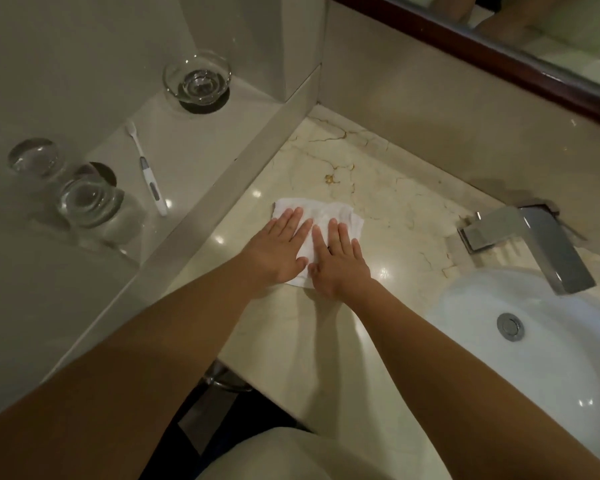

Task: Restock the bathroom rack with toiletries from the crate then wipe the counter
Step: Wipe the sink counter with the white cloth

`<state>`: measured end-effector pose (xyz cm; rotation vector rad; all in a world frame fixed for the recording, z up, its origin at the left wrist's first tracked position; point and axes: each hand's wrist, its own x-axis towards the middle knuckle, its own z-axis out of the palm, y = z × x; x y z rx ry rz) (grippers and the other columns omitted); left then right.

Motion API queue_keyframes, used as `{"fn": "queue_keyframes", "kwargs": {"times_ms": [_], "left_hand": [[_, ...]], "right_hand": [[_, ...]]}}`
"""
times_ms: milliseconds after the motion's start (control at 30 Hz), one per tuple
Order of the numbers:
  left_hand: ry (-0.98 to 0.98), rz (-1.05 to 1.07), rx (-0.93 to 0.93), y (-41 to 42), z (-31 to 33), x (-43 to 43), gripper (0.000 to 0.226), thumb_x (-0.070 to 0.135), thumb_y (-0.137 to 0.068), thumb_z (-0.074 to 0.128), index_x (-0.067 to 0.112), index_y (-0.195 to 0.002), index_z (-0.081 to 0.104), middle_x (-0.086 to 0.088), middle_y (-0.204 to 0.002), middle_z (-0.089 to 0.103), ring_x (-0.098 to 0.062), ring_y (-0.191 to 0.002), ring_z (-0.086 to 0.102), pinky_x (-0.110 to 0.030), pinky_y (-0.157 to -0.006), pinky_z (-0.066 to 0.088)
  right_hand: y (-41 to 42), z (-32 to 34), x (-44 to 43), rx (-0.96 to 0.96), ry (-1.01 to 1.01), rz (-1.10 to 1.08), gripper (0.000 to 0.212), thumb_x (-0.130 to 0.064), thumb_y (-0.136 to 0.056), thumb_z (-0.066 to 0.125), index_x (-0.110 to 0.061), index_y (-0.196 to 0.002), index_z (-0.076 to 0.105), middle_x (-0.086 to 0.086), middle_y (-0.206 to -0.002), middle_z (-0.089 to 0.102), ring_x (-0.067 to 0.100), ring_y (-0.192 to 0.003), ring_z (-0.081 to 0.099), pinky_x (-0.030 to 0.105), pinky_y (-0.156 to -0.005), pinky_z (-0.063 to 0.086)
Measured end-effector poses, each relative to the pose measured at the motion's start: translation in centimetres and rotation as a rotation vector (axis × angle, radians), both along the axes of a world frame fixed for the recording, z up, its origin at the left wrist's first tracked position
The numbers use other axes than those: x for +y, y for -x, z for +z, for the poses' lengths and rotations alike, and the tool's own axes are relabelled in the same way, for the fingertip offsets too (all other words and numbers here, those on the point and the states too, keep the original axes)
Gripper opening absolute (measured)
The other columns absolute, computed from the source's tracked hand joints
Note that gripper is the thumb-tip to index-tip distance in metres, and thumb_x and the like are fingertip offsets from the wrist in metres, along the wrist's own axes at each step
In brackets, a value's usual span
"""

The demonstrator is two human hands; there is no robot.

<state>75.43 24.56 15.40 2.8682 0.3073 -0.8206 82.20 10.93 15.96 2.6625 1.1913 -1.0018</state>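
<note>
On my feed both hands are mid-frame, flat on a white cloth (323,216). The cloth lies crumpled on the marble counter (395,209), centre of the frame, just beside the raised shelf (229,109) that runs up the left side.

The left hand (279,249) has its palm down, fingers straight and close together, and presses the cloth's left half. Nothing is curled round it. The right hand (338,263) does the same: palm down, fingers straight, pressing the right half. The thumbs nearly meet over the cloth's near edge. Both bare forearms come in from the bottom corners.

On the shelf, a white toothbrush (148,171) lies flat at centre-left, head toward the top of the frame. A clear glass bowl (197,79) sits on a dark coaster above it. A drinking glass (89,202) stands left of the toothbrush, with a second glass (33,157) further left, well apart from the cloth.

At right, a square chrome faucet (551,244) reaches over the white sink (568,358), whose metal drain (510,326) shows. A dark-framed mirror (499,60) is at upper right; its reflection is blurred and I can't read it.
</note>
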Motion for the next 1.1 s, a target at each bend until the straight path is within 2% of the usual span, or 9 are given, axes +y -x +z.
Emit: {"fn": "queue_keyframes", "kwargs": {"times_ms": [300, 733, 1100], "left_hand": [[0.016, -0.069, -0.027, -8.0, 0.0, 5.5, 0.074, 0.047, -0.1, 0.028, 0.021, -0.151, -0.017, -0.006, -0.158, -0.027, -0.02, -0.146, -0.022, -0.037, -0.121, -0.006], [-0.065, -0.115, -0.012, -18.6, 1.0, 10.8, 0.073, 0.047, -0.1, 0.029, 0.019, -0.152, -0.014, -0.007, -0.159, -0.023, -0.02, -0.147, -0.019, -0.037, -0.121, -0.007], [0.012, -0.065, 0.036, -20.3, 1.2, 10.9, 0.079, 0.042, -0.099, 0.035, 0.014, -0.152, -0.016, -0.01, -0.157, -0.027, -0.022, -0.145, -0.024, -0.038, -0.121, -0.007]], "right_hand": [[-6.3, -0.1, 5.0, -0.007, -0.022, -0.122, 0.066, -0.04, -0.103, 0.022, -0.021, -0.151, -0.02, 0.01, -0.155, -0.033, 0.024, -0.143, -0.03, 0.043, -0.119, -0.011], [-15.9, 0.1, 11.3, -0.02, 0.005, -0.218, 0.071, -0.043, -0.101, 0.028, -0.023, -0.152, -0.017, 0.007, -0.156, -0.031, 0.021, -0.145, -0.028, 0.043, -0.12, -0.007], [-17.2, 0.3, 12.1, 0.011, -0.007, -0.251, 0.072, -0.047, -0.101, 0.027, -0.023, -0.152, -0.018, 0.008, -0.157, -0.031, 0.021, -0.144, -0.029, 0.043, -0.12, -0.01]]}}
